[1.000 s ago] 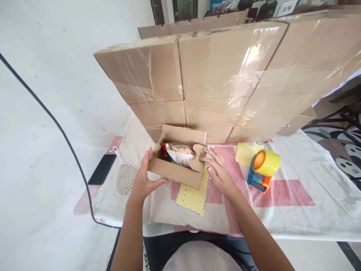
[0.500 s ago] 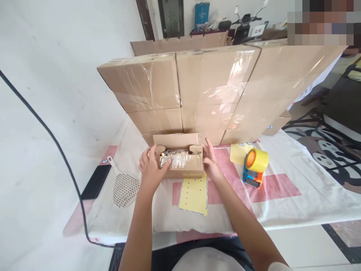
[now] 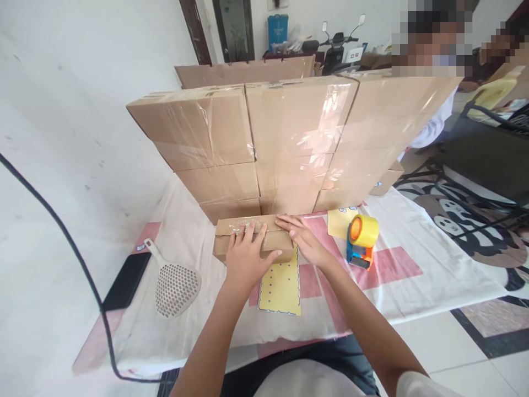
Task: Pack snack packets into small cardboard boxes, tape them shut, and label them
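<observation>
A small cardboard box point(image 3: 252, 242) lies on the cloth-covered table in front of me, its top flaps folded down flat. My left hand point(image 3: 250, 256) rests on the top with fingers spread and the thumb stretched along the near side. My right hand point(image 3: 303, 237) lies at the box's right end, fingers extended over the top edge. Neither hand is wrapped around anything. What is inside the box is hidden. A yellow paper sheet point(image 3: 280, 289) lies partly under the box's near side.
Taped cardboard boxes point(image 3: 289, 121) form a wall behind the small box. A tape dispenser point(image 3: 361, 242) with yellow tape stands at right, near another yellow sheet point(image 3: 336, 223). A perforated scoop point(image 3: 177, 286) and a black phone point(image 3: 126, 281) lie left. Behind the boxes is a person point(image 3: 433, 121).
The small box was open with its contents showing; its flaps are now folded down. Both hands moved from the box's sides onto its top. The camera view shifted slightly.
</observation>
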Demonstrator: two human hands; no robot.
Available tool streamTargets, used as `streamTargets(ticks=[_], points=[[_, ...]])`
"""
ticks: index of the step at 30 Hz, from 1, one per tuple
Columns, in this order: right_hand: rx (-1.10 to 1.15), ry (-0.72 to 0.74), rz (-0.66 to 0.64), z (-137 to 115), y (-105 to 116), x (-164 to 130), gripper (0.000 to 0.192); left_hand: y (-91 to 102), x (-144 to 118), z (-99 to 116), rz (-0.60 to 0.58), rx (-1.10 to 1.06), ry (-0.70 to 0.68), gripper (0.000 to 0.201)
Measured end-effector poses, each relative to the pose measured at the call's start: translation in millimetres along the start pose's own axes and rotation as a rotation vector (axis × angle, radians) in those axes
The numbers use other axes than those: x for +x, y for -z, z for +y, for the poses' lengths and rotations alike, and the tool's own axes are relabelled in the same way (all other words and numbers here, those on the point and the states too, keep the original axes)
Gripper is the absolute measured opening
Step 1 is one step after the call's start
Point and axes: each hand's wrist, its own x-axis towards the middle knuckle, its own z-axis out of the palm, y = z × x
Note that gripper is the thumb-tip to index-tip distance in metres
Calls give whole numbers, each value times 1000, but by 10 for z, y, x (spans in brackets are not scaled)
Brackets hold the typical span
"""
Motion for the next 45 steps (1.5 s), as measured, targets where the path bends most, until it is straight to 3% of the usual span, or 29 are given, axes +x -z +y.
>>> streamTargets(ticks=[2, 5, 6, 7, 8, 11, 13, 15, 18, 20, 24, 27, 30, 35, 45], points=[[-127, -24, 185, -17, 136, -252, 41, -7, 31, 43, -18, 25, 13, 73], [-326, -171, 858, 148, 562, -762, 39, 13, 75, 43, -62, 37, 13, 70], [-366, -265, 1049, 243, 737, -932, 42, 24, 90, 37, -70, 46, 6, 69], [-350, -373, 1150, 346, 904, -1085, 47, 37, 106, 31, -78, 59, -10, 68], [-262, -473, 1155, 448, 1048, -1209, 51, 52, 123, 24, -85, 74, -31, 67], [8, -588, 922, 676, 1226, -1374, 56, 117, 178, 9, -115, 107, -82, 64], [70, -569, 859, 735, 1126, -1340, 54, 191, 196, 28, -129, 107, -84, 63], [104, -544, 893, 732, 937, -1275, 52, 270, 172, 124, -83, 89, -89, 62], [156, -520, 968, 685, 695, -1234, 53, 258, 33, 486, 53, -61, -155, 48], [204, -514, 979, 664, 625, -1252, 54, 72, -104, 837, 26, -267, -151, 35], [299, -499, 984, 678, 630, -1303, 54, -644, -309, 1458, -419, -746, 61, 35], [340, -495, 969, 713, 642, -1319, 52, -1137, -316, 1664, -588, -903, 129, 47], [356, -488, 943, 739, 624, -1332, 51, -1405, -235, 1695, -632, -965, 164, 55], [359, -484, 932, 744, 595, -1319, 47, -1544, -127, 1669, -626, -1021, 216, 58], [251, -533, 1014, 760, 643, -1286, 49, -1465, -270, 1784, -439, -1067, 209, 39]])
